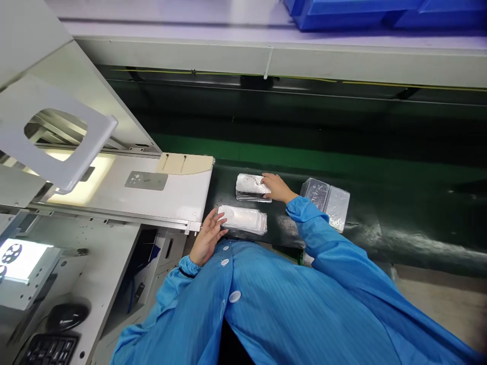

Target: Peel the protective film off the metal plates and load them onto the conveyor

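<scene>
A stack of thin, shiny, silver-looking panels (250, 184) lies on the dark green work surface in front of me. My right hand (279, 188) is closed over the right end of this stack, fingers at the far side and thumb at the near side. Closer to my body sits a second stack of flat pieces in whitish, clear wrapping (243, 219). At its left end my left hand (209, 236) is open, fingers spread, the tips at or just over the wrapping. A grey phone back panel (146, 181) with camera holes rests on the white conveyor to the left.
Clear plastic trays (327, 200) stand to the right of my right hand. The white conveyor (182, 197) runs into a machine at left, with a cream guide piece (186, 163). A screen (23, 261), mouse (67, 317) and keyboard (49, 349) are lower left. Blue bins (353, 15) sit on the upper shelf.
</scene>
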`<act>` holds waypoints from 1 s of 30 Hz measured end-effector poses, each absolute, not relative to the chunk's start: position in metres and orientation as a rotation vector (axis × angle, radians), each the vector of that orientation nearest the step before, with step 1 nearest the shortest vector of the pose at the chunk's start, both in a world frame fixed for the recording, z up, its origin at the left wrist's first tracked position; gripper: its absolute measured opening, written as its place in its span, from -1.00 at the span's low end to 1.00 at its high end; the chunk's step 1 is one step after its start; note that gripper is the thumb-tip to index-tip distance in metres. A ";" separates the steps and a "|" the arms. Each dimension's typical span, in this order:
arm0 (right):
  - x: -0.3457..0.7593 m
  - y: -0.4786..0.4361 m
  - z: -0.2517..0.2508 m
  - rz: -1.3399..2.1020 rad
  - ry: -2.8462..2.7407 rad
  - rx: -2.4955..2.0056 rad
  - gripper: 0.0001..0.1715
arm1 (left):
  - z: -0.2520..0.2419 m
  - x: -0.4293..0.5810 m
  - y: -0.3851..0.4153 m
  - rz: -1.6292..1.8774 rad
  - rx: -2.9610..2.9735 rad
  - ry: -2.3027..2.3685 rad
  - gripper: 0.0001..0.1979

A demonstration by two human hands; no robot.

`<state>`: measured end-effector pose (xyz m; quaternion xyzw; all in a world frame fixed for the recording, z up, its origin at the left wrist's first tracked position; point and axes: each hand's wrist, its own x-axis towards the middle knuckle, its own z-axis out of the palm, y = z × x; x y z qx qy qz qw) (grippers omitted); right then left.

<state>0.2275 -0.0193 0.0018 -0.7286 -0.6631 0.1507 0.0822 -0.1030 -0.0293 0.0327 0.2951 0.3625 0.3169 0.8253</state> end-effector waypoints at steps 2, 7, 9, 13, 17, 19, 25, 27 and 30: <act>0.231 -0.017 -0.003 0.472 -2.008 -2.206 -0.52 | 0.032 -0.100 -0.031 0.668 0.622 0.773 -0.50; 0.201 -0.031 -0.005 0.424 -1.981 -2.276 -0.51 | 0.012 -0.104 -0.034 0.654 0.618 0.842 -0.57; 0.175 -0.043 -0.011 0.451 -1.996 -2.281 -0.53 | -0.004 -0.106 -0.034 0.597 0.688 0.938 -0.60; 0.125 -0.061 -0.037 0.639 -2.107 -2.295 -0.28 | -0.035 -0.105 -0.034 0.374 0.812 1.150 -0.58; 0.111 -0.060 -0.060 0.693 -2.150 -2.373 -0.18 | -0.053 -0.103 -0.033 0.308 0.820 1.184 -0.56; 0.114 -0.055 -0.065 0.701 -2.154 -2.412 -0.30 | -0.056 -0.104 -0.033 0.295 0.828 1.184 -0.56; 0.117 -0.050 -0.070 0.718 -2.083 -2.533 -0.40 | -0.058 -0.107 -0.033 0.274 0.843 1.175 -0.56; 0.116 -0.051 -0.071 0.721 -2.054 -2.548 -0.48 | -0.058 -0.108 -0.033 0.272 0.844 1.175 -0.56; 0.115 -0.053 -0.071 0.721 -2.000 -2.562 -0.52 | -0.058 -0.109 -0.033 0.270 0.843 1.177 -0.56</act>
